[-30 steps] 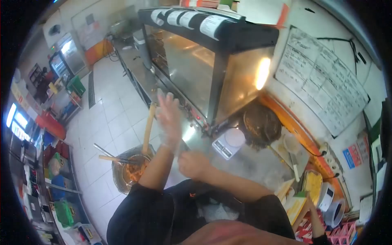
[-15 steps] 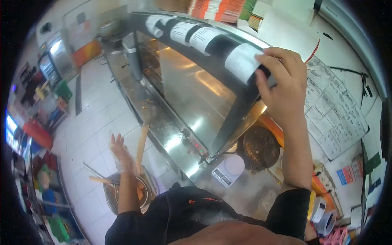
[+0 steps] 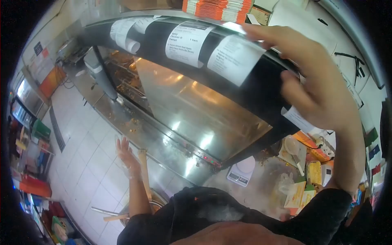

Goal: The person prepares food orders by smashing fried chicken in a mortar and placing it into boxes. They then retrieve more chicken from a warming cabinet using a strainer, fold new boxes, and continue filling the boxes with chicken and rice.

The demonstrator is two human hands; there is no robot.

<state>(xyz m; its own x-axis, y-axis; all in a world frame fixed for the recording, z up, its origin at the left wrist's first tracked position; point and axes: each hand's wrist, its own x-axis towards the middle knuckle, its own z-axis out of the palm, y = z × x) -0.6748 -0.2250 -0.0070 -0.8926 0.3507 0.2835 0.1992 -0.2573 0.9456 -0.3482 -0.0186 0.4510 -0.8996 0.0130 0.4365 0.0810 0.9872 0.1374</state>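
Observation:
My right hand (image 3: 316, 75) is raised at the black top edge (image 3: 267, 81) of a glass-fronted display cabinet, thumb and fingers apart, slightly blurred. Its fingertips reach over the edge just beside a printed order slip (image 3: 234, 59). A second slip (image 3: 188, 44) hangs to the left of that one, and a curled slip (image 3: 122, 36) sits farther along. Under my right wrist a white paper slip (image 3: 302, 120) shows in part. My left hand (image 3: 127, 157) is held low over the floor with fingers spread, near a wooden handle (image 3: 144, 173) standing out of a pot.
A steel counter (image 3: 134, 126) runs along the cabinet, with crumbs on it. A white kitchen scale (image 3: 241, 171) stands near my body. Stacked orange-and-white cartons (image 3: 218, 10) rest behind the cabinet. Handles stick out from the pot (image 3: 124, 220) at lower left. Shelves line the far left.
My view has shifted closer to the cabinet. My right hand has gone from pinching at the rightmost slip to spread fingers over the edge. My left hand stays low with fingers spread.

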